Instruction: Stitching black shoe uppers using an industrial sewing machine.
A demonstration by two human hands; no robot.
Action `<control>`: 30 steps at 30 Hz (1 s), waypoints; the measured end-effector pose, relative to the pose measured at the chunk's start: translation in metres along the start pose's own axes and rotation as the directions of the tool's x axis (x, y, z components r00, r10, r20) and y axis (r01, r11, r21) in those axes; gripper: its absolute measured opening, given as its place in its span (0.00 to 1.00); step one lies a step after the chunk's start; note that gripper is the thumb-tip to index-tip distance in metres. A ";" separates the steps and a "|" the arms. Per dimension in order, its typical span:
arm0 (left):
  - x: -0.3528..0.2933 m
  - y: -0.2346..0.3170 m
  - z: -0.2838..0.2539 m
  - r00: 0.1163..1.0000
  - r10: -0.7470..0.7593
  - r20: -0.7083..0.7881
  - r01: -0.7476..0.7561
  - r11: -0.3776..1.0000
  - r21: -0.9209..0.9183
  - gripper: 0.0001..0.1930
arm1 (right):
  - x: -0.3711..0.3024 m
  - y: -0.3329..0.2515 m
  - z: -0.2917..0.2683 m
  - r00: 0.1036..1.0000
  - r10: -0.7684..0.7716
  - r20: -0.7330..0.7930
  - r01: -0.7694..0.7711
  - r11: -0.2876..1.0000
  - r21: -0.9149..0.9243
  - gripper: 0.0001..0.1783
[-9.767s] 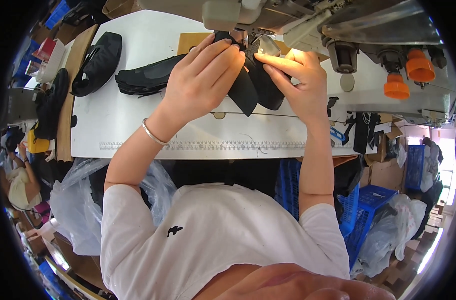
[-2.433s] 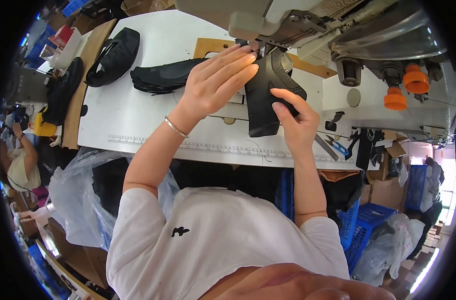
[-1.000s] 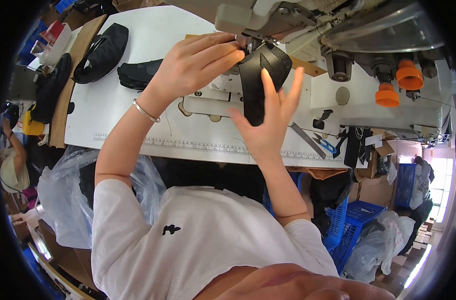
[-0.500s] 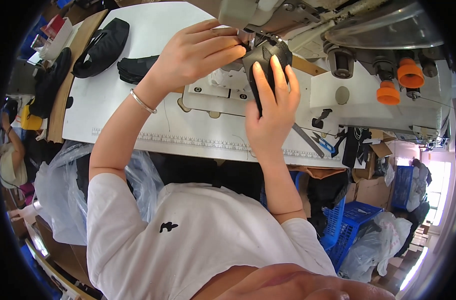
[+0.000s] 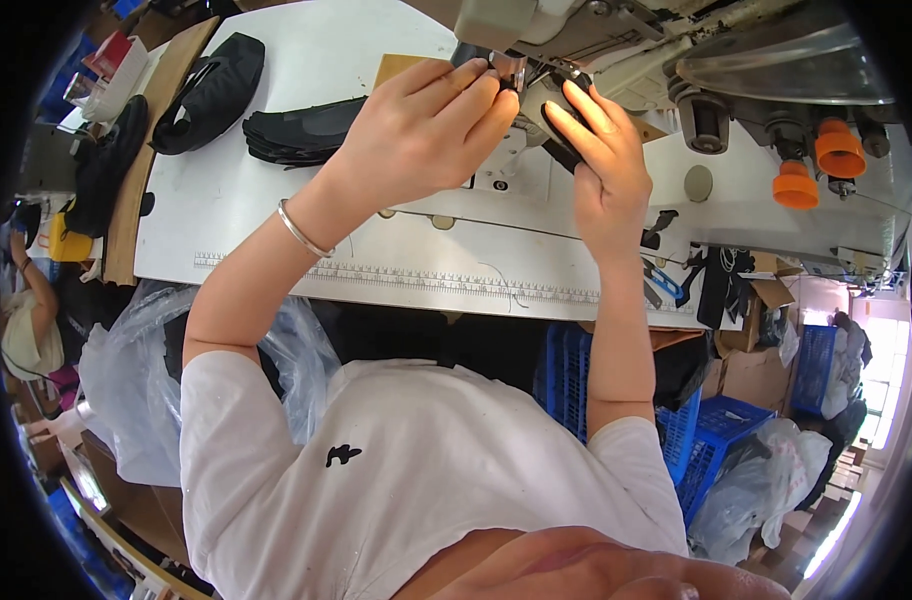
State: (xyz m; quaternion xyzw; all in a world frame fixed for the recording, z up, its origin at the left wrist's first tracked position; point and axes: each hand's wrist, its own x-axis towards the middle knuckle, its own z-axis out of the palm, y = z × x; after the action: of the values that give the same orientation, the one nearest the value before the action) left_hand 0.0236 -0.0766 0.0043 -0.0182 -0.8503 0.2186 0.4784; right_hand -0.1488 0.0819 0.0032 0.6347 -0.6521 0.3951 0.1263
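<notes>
The black piece [image 5: 563,153] lies at the sewing machine [image 5: 496,22] under the right hand [image 5: 611,165], fingers slightly parted; the left hand [image 5: 416,130], fingers bunched, neither grip discernible, could suffer injury by slipping inward.

Partly Obscured

At upper centre, the left hand [image 5: 421,132] and right hand [image 5: 611,160] mask much of a black piece [image 5: 559,149]; the left also hides the right end of a black stack [image 5: 298,136]. The top edge crops the sewing machine [image 5: 591,35]. Markings on the ruler [image 5: 416,278] are too small to read.
</notes>
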 end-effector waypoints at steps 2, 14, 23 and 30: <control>0.008 0.002 -0.004 0.999 -0.005 0.035 0.005 1.000 0.001 0.14 | 0.008 0.008 -0.007 0.998 0.029 0.055 -0.032 0.997 0.072 0.32; 0.000 0.006 -0.005 0.989 -0.128 0.069 0.132 0.990 -0.058 0.14 | 0.029 0.047 -0.004 0.936 0.227 0.267 -0.290 0.930 0.226 0.33; -0.004 0.016 0.001 0.965 -0.263 -0.018 0.257 0.953 -0.159 0.10 | 0.024 0.066 0.002 0.962 0.145 0.234 -0.200 0.951 0.235 0.33; -0.048 0.054 0.014 0.347 -0.879 0.328 0.759 0.057 -0.649 0.15 | 0.028 0.068 0.006 0.947 0.162 0.279 -0.223 0.953 0.205 0.33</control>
State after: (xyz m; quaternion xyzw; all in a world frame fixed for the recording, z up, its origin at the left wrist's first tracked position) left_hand 0.0281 -0.0439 -0.0616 0.2657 -0.6730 -0.4444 0.5282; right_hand -0.2141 0.0502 -0.0060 0.6241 -0.6711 0.3931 -0.0748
